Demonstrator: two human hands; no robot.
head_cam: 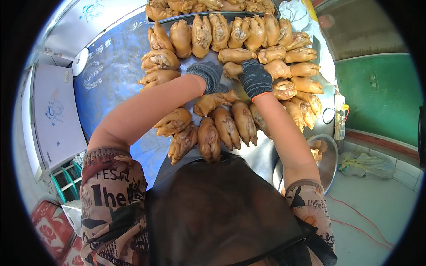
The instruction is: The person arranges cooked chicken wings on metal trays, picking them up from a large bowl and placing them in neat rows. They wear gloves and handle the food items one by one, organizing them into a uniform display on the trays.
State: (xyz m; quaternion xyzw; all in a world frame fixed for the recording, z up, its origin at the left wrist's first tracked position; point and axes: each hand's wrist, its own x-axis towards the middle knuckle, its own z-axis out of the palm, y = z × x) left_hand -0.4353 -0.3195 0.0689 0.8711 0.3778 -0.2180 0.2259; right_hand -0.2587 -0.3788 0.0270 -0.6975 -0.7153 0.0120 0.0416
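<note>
Both my hands wear dark grey knit gloves over a metal surface (197, 61) ringed with cooked, golden-brown pig's trotters (201, 36). My left hand (209, 76) is slightly blurred, its thumb apart from its fingers and nothing visible between them. Just below that thumb, one trotter (213, 103) lies crosswise on the metal. My right hand (256, 78) has its fingers curled at a small trotter (232, 70), whose right end the glove hides. More trotters (279, 69) lie close to the right of this hand. A row of trotters (209, 138) along the near edge points towards me, partly covered by my right forearm.
A dark-rimmed tray (213, 15) of trotters stands at the far side. Blue sheeting (109, 66) covers the left. White cloth (299, 16) lies far right. A metal bowl (329, 159) holding pieces sits lower right, below a power strip (339, 118). Red cable (359, 224) crosses the floor.
</note>
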